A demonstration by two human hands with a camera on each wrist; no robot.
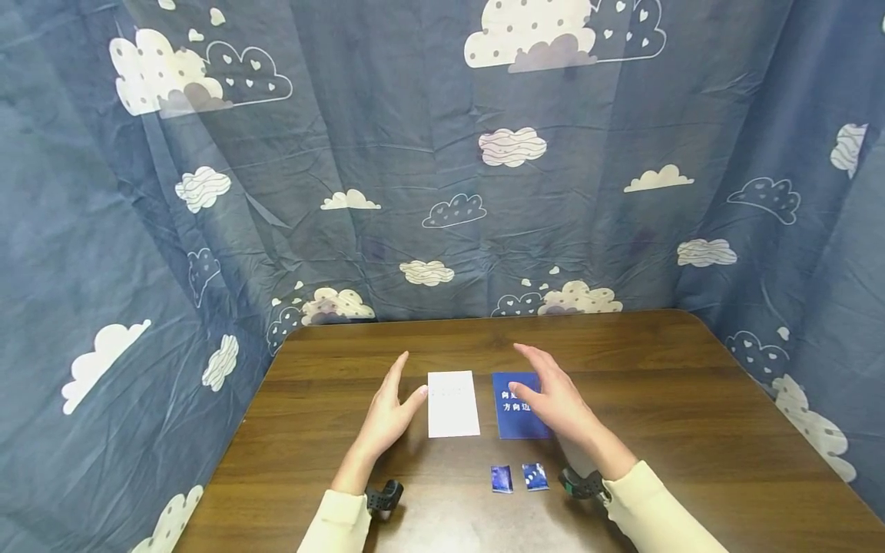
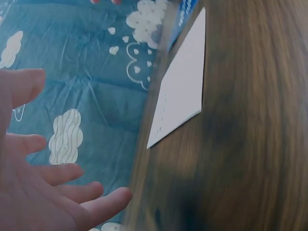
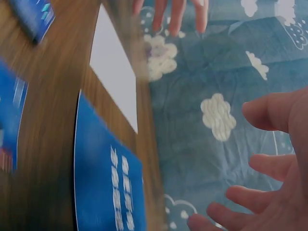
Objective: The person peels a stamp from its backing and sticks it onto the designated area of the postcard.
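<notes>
Raised above the table, my left hand (image 1: 389,418) has its fingers extended and holds nothing; a white card (image 1: 452,405) lies just to its right. My right hand (image 1: 558,399) hovers over a blue card (image 1: 515,422) with white printed characters, fingers spread and grasping nothing, and it hides part of that card. In the right wrist view the blue card (image 3: 103,178) and the white card (image 3: 113,67) lie flat and apart. Two small blue patterned packets, a left one (image 1: 502,479) and a right one (image 1: 535,477), lie nearer the front.
A brown wooden table (image 1: 311,430) carries all these things. Behind it and along both sides hangs a blue curtain (image 1: 387,100) with a cloud print. Each wrist wears a dark strapped device, one on the left (image 1: 384,498) and one on the right (image 1: 582,484).
</notes>
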